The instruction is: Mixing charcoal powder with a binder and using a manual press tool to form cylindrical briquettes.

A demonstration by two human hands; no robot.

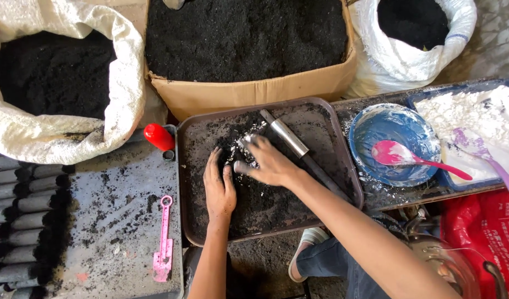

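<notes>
At the far left edge, a white woven sack (121, 83) stands open on dark powder, above a row of grey tubes with black ends (22, 221) stacked along the left side. A grey board (121, 232), dusted with black specks, carries a pink plastic ruler (165, 241) near its right edge and a red cap (159, 137) at its upper right corner. Behind it, an open cardboard box (254, 91) is filled with the same black powder.

On the brown tray (343, 160), the person's left hand (219, 188) lies palm down, fingers together and flat, pressing on the black powder heap (254, 194) near the tray's left half. The right hand (268, 160) sits just beside it, toward the tray's centre, fingers loosely curled and whitened, working into the powder where a white patch (249, 141) is mixed in; it pinches nothing that can be seen. The heap lies directly under and between both hands. A metal tube with a dark rod (299, 149) rests diagonally from the tray's upper middle toward its right edge, just behind the right hand, which is the nearer of the two.

Further right, a blue bowl (370, 127) holds a pink spoon (398, 155), beside a blue tray of white powder (476, 111) with a purple spoon (487, 155). A second white sack (398, 61) stands at the upper right.
</notes>
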